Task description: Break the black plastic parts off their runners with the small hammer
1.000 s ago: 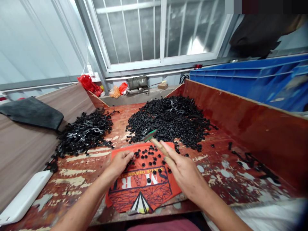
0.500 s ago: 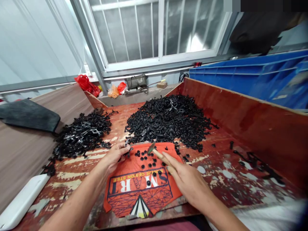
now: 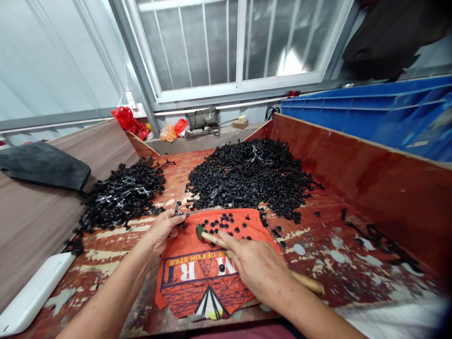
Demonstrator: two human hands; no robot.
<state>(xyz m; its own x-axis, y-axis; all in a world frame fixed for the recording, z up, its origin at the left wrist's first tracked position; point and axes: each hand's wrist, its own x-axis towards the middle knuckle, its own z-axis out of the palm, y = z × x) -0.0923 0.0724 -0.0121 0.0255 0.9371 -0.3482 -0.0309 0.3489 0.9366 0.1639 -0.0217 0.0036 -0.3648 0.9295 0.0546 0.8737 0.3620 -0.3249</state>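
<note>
An orange printed cloth (image 3: 197,282) lies at the front of the worn red table, with several small round black pieces (image 3: 221,268) scattered on it. At the cloth's upper left edge, my left hand (image 3: 163,231) is closed on a small black part (image 3: 178,207) that sticks up past the fingertips. My right hand (image 3: 259,266) wraps round the wooden handle of a hammer (image 3: 212,238). Its greenish head is over the cloth, a little right of my left hand, and the handle's end shows beneath my right wrist.
A large heap of black parts (image 3: 243,176) stands behind the cloth, a smaller heap (image 3: 123,193) at the left. A white case (image 3: 37,292) lies front left. Wooden boards (image 3: 353,160) edge the table; a blue crate (image 3: 370,115) is beyond the right one.
My right hand and the hammer have moved left, towards my left hand. The black part in my left hand now stands more upright above the fingers. The camera view has shifted slightly.
</note>
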